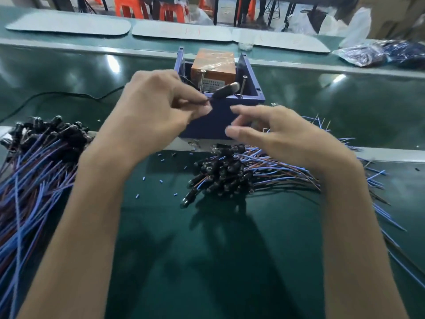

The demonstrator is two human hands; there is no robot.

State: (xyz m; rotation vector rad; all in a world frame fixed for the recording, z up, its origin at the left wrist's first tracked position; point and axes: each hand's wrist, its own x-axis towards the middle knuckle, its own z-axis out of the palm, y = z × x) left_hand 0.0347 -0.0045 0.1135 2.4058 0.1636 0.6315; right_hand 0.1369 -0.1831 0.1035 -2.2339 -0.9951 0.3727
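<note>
The left hand (158, 104) holds one small black part (224, 89) over a blue box (218, 122).

The left hand pinches the thin wire end of the black part between thumb and fingers. The shiny tip of the part sticks out past the fingertips, away from the hand, above the open top of the blue box. An orange block (213, 65) sits inside the box, just behind the part. The right hand (276, 132) is loose and holds nothing. Its fingertips are just beside the front wall of the box. A heap of black parts with blue wires (220, 173) lies under the right hand. Another heap (46, 143) lies to the outer side of the left arm, on the green table (207, 249).
</note>
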